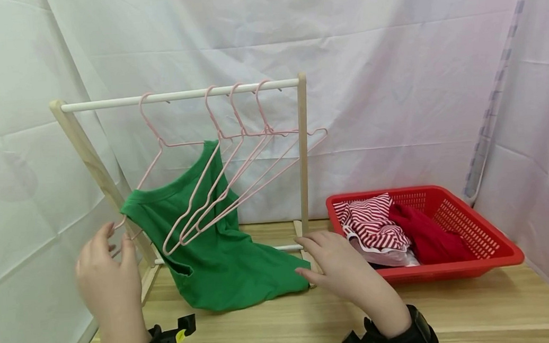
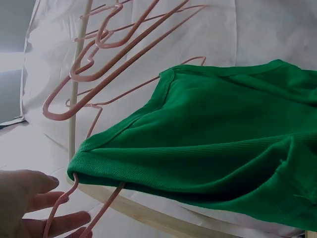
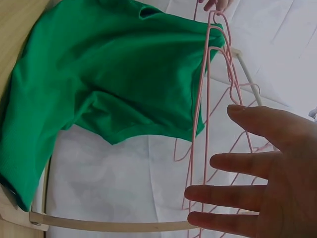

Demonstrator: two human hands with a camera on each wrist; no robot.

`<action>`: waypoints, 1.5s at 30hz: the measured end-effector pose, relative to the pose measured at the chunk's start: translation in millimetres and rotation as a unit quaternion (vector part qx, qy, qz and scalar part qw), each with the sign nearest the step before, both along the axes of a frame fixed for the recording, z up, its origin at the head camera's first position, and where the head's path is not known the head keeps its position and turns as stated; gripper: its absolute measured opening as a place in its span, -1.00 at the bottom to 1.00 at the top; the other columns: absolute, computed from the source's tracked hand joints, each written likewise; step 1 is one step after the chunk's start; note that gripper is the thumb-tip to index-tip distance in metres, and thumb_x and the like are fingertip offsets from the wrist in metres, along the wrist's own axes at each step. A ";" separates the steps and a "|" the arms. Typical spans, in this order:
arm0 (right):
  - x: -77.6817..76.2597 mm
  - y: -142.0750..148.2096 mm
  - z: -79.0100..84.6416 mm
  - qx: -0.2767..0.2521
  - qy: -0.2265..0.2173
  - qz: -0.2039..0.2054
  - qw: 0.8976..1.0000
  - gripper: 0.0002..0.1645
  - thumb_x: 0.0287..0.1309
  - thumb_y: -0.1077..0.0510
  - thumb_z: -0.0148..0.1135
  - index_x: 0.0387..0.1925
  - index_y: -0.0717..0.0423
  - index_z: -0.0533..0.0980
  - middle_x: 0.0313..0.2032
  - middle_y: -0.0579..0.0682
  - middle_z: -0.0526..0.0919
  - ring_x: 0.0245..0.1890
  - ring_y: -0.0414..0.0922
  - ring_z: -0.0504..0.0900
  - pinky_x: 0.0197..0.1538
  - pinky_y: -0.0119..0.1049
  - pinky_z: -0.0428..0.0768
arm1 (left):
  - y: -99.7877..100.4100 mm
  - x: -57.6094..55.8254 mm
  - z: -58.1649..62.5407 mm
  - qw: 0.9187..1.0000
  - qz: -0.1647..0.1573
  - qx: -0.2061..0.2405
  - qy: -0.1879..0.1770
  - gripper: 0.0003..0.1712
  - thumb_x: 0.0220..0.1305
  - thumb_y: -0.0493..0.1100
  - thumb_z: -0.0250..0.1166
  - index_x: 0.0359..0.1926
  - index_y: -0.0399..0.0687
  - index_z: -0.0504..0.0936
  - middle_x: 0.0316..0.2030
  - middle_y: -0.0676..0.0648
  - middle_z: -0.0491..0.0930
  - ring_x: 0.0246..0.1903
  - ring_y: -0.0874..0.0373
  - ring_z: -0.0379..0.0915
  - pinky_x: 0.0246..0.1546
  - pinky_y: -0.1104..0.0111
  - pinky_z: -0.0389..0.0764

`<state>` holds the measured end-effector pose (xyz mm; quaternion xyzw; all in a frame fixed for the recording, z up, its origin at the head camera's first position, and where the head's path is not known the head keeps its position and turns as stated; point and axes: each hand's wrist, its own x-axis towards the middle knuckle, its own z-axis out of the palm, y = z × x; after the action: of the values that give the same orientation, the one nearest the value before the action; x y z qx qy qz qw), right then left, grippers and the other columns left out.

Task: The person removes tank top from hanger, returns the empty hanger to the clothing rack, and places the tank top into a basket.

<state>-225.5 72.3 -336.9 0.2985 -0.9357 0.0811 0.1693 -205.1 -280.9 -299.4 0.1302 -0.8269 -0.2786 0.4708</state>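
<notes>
A green sleeveless top (image 1: 224, 273) hangs tilted on the leftmost pink hanger (image 1: 153, 165), which hooks over the rack's white rail. One strap sits near the hanger's lower left end, the other on its right arm; the hem spreads over the table. My left hand (image 1: 109, 273) is at that left end. In the left wrist view its fingers (image 2: 69, 221) extend behind the hanger wire (image 2: 58, 201), thumb apart; whether they touch it is unclear. My right hand (image 1: 336, 265) hovers by the top's right edge, fingers spread, holding nothing.
Several bare pink hangers (image 1: 236, 102) hang to the right on the wooden rack (image 1: 304, 153), in front of part of the top. A red basket (image 1: 493, 254) at right holds a red-striped garment (image 1: 374, 223) and a dark red cloth (image 1: 427, 235). White curtains surround the table.
</notes>
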 end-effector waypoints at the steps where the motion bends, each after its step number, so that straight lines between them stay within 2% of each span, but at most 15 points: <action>1: 0.2 -0.9 -0.7 0.003 0.001 0.003 1.000 -0.30 0.05 -0.29 0.09 0.16 -0.03 0.35 0.00 -0.06 0.45 0.05 -0.09 0.36 0.10 -0.12 0.30 | -0.1 0.5 -0.3 1.000 0.005 0.002 -0.010 -0.62 0.27 -0.13 0.08 0.07 -0.20 0.46 -0.07 -0.23 0.51 -0.16 -0.17 0.42 -0.11 0.04 0.32; 5: 1.2 -3.6 -2.8 0.005 -0.005 0.009 1.000 -0.26 0.06 -0.36 0.01 0.19 -0.05 0.32 0.07 -0.04 0.41 0.10 -0.06 0.31 0.15 -0.10 0.24 | 0.4 1.6 -1.0 0.999 0.011 0.007 -0.030 -0.63 0.30 -0.07 0.06 -0.06 -0.27 0.51 -0.20 -0.25 0.58 -0.34 -0.17 0.51 -0.33 0.05 0.37; 6: 1.1 -4.1 -3.3 0.007 -0.004 0.009 1.000 -0.23 0.06 -0.39 -0.03 0.20 -0.06 0.31 0.10 -0.04 0.39 0.13 -0.05 0.30 0.17 -0.08 0.21 | 0.8 1.6 -1.2 0.999 0.010 0.008 -0.031 -0.63 0.30 -0.05 0.05 -0.10 -0.28 0.53 -0.24 -0.25 0.59 -0.37 -0.16 0.53 -0.39 0.13 0.39; 8: 1.4 -5.0 -4.2 0.008 -0.010 0.009 1.000 -0.20 0.04 -0.43 -0.07 0.21 -0.08 0.29 0.15 -0.03 0.35 0.17 0.00 0.25 0.20 -0.04 0.16 | 1.9 1.5 -1.9 1.000 0.005 0.010 -0.028 -0.60 0.31 -0.01 0.03 -0.17 -0.28 0.54 -0.32 -0.23 0.61 -0.50 0.19 0.56 -0.48 0.31 0.39; 9: 1.5 -5.4 -4.6 0.008 -0.012 0.009 1.000 -0.18 0.04 -0.45 -0.09 0.22 -0.08 0.28 0.17 -0.03 0.33 0.19 0.02 0.23 0.21 -0.02 0.13 | 2.5 1.3 -2.4 1.000 0.002 0.011 -0.024 -0.60 0.32 0.00 0.02 -0.19 -0.28 0.55 -0.36 -0.22 0.62 -0.56 0.37 0.51 -0.53 0.40 0.36; 11: 1.8 -6.0 -5.0 0.008 -0.015 0.010 1.000 -0.16 0.02 -0.47 -0.11 0.23 -0.09 0.27 0.21 -0.02 0.29 0.21 0.06 0.20 0.22 0.01 0.09 | 3.7 0.8 -3.4 1.000 -0.008 0.015 -0.007 -0.60 0.32 0.00 0.01 -0.24 -0.29 0.55 -0.42 -0.20 0.63 -0.65 0.66 0.33 -0.63 0.58 0.28; 13: 2.5 -6.5 -4.8 0.008 -0.018 0.011 1.000 -0.15 0.02 -0.47 -0.10 0.24 -0.09 0.26 0.22 -0.02 0.27 0.22 0.07 0.19 0.22 0.03 0.07 | 4.8 0.0 -3.7 1.000 -0.018 0.022 0.009 -0.59 0.32 0.00 0.01 -0.26 -0.30 0.55 -0.46 -0.20 0.63 -0.68 0.84 0.11 -0.67 0.71 0.24; 20: 3.6 -5.9 -5.6 -0.003 -0.014 0.019 1.000 -0.13 0.02 -0.49 -0.15 0.23 -0.08 0.26 0.20 0.02 0.29 0.22 0.08 0.19 0.21 0.07 0.09 | 9.4 -4.1 -3.4 0.997 -0.044 0.040 0.055 -0.59 0.31 -0.05 0.01 -0.27 -0.38 0.53 -0.45 -0.25 0.62 -0.68 0.76 0.22 -0.65 0.79 0.29; 27: 4.7 -6.9 -6.1 0.000 -0.021 0.018 1.000 -0.14 0.02 -0.50 -0.19 0.24 -0.12 0.24 0.21 0.00 0.29 0.22 0.08 0.18 0.21 0.07 0.06 | 11.0 -5.9 -4.9 0.994 -0.046 0.050 0.083 -0.59 0.30 -0.04 0.01 -0.28 -0.37 0.52 -0.47 -0.22 0.62 -0.68 0.73 0.26 -0.62 0.77 0.34; 37: 6.3 -6.5 -3.6 -0.002 -0.027 0.018 0.999 -0.15 0.02 -0.49 -0.17 0.25 -0.13 0.23 0.20 0.00 0.29 0.23 0.05 0.17 0.21 0.08 0.07 | 13.9 -4.4 -1.3 0.987 -0.057 0.049 0.145 -0.58 0.29 -0.07 0.03 -0.32 -0.43 0.53 -0.50 -0.27 0.61 -0.67 0.70 0.30 -0.60 0.74 0.38; 45: 6.1 -3.5 -3.8 -0.011 -0.023 0.016 1.000 -0.19 0.05 -0.44 -0.10 0.24 -0.12 0.25 0.18 -0.03 0.31 0.21 0.02 0.21 0.22 -0.02 0.10 | 13.1 -3.6 -5.6 0.986 -0.061 0.020 0.152 -0.62 0.29 -0.11 0.05 -0.33 -0.43 0.53 -0.52 -0.26 0.61 -0.65 0.72 0.27 -0.59 0.77 0.35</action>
<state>-219.5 68.8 -340.6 0.3100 -0.9335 0.1007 0.1493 -208.7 -267.8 -305.0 0.0455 -0.7463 -0.3401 0.5703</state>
